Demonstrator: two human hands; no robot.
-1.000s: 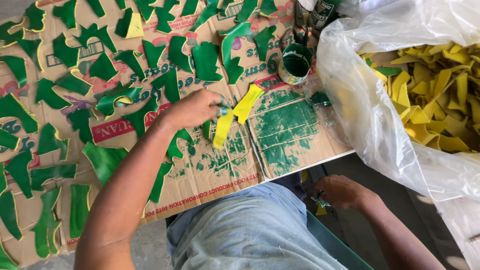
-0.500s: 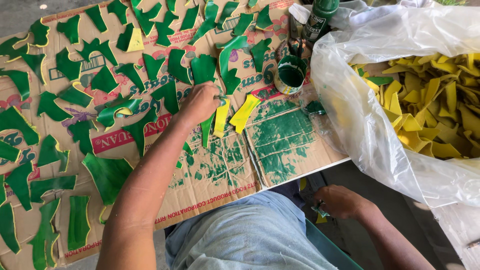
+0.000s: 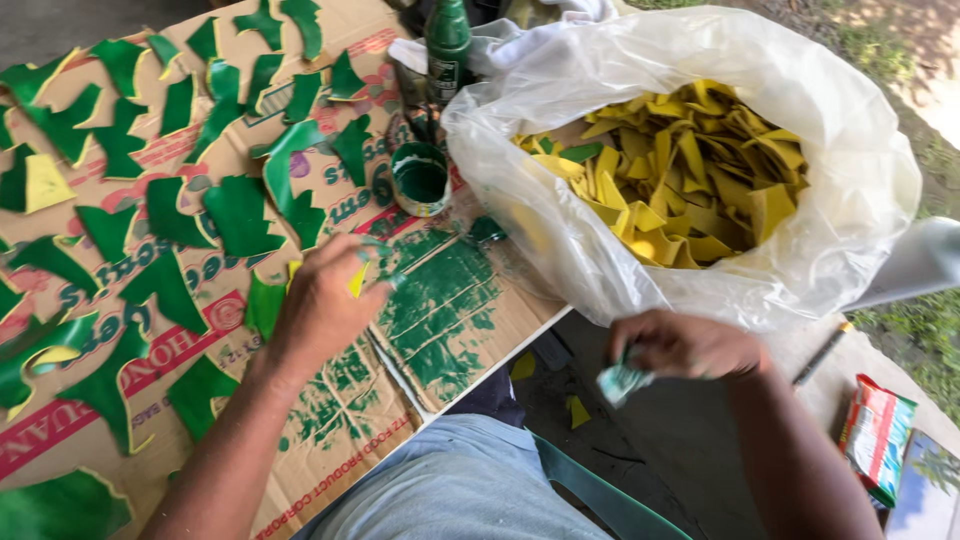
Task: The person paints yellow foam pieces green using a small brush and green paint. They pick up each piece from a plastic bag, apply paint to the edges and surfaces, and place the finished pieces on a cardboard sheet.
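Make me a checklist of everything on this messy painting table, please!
Surface: flattened cardboard smeared with green paint.
Job's things: left hand presses on a yellow piece; right hand grips a small paint-stained item, too blurred to name.
Clutter: green painted pieces spread out across the cardboard; small pot of green paint; green bottle; clear plastic bag full of yellow pieces.
Grippers: both hands busy.
Cables: nothing seen.
Surroundings: pen and snack packet on the ground, grass beyond.
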